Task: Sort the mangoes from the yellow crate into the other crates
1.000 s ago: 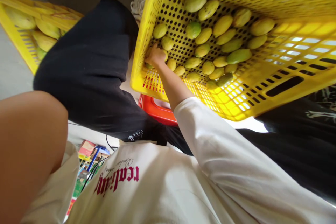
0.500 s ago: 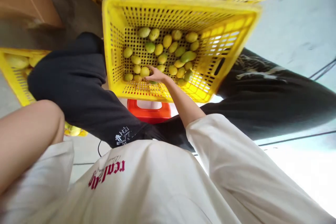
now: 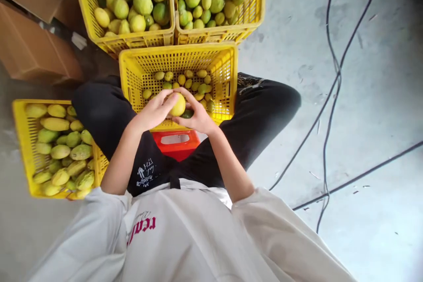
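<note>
Both my hands meet over the near side of a yellow plastic crate (image 3: 125, 77), around a round yellow fruit (image 3: 177, 105). My left hand (image 3: 152, 112) is closed on its left side, with the thumb lying across it. From the right, my right hand (image 3: 199, 116) curls its fingers over the top of the same fruit. A dark green fruit (image 3: 187, 113) shows in the bend of my right hand; whether it is held or lies below, I cannot tell. Several smaller yellow-green fruits (image 3: 181, 79) lie on the crate's floor.
Two yellow crates (image 3: 220, 33) heaped with fruit stand behind. Another fruit-filled crate (image 3: 22, 150) sits left of my knee. An orange-red stool (image 3: 180, 152) is between my legs. Cardboard boxes (image 3: 36, 46) stand at the far left. Black cables (image 3: 340, 70) cross the floor at right.
My right hand has risen from among the fruits in the crate with a yellow fruit. My left hand has come into view and joined it. The view has widened and shifted.
</note>
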Demonstrator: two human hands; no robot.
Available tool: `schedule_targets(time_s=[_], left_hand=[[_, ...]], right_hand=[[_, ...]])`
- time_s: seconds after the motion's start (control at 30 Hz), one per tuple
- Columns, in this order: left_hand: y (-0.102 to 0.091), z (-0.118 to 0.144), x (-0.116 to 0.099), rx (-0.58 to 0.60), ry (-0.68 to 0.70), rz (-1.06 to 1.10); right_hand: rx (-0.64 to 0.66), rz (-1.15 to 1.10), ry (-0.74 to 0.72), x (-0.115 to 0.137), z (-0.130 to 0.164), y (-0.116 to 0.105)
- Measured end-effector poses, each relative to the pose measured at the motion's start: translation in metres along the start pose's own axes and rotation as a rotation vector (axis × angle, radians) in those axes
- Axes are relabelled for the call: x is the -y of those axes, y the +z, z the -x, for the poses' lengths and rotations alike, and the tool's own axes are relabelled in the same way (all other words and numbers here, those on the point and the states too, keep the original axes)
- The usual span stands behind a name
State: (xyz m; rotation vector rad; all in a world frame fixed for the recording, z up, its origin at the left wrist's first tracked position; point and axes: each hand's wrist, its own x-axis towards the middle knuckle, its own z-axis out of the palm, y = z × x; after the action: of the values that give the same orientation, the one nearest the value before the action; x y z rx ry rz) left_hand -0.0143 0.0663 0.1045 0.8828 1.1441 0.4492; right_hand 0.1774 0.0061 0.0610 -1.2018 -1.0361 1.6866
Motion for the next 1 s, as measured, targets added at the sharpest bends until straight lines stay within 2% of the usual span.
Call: schedule_targets(time_s=[0.1, 0.2, 0.27, 0.37, 0.5, 0.57, 0.67, 0.8, 1.0], left_hand=[[0.009, 0.013, 0.029, 0.02, 0.004, -0.065], [0.012, 0.02, 0.046, -0.032, 0.023, 0.032], [0.009, 0.018, 0.045, -0.087, 0.034, 0.139], [0.003, 0.008, 0.032, -0.152, 0.046, 0.304], [0.005, 0.002, 0.022, -0.191, 0.033, 0.402], [0.011, 0.003, 0.025, -0.19, -0.011, 0.406], [0.019, 0.003, 0.035, -0.166, -0.074, 0.408], [0.027, -0.001, 0.044, -0.115, -0.079, 0.418], [0.031, -0.008, 0.041, -0.087, -0.094, 0.493]], right_hand=[[0.032, 0.033, 0.018, -0.009, 0.036, 0.001], [0.069, -0.035, 0.048, -0.02, 0.052, -0.003], [0.066, -0.148, 0.069, -0.025, 0.049, -0.007], [-0.005, -0.268, 0.066, -0.028, 0.034, -0.008], [-0.128, -0.221, 0.072, -0.027, 0.017, 0.0], [-0.166, -0.215, 0.092, -0.028, 0.015, 0.005], [-0.138, -0.223, 0.116, -0.031, 0.014, 0.007], [-0.138, -0.145, 0.107, -0.037, 0.011, 0.004], [-0.194, 0.037, 0.132, -0.036, 0.006, 0.002]])
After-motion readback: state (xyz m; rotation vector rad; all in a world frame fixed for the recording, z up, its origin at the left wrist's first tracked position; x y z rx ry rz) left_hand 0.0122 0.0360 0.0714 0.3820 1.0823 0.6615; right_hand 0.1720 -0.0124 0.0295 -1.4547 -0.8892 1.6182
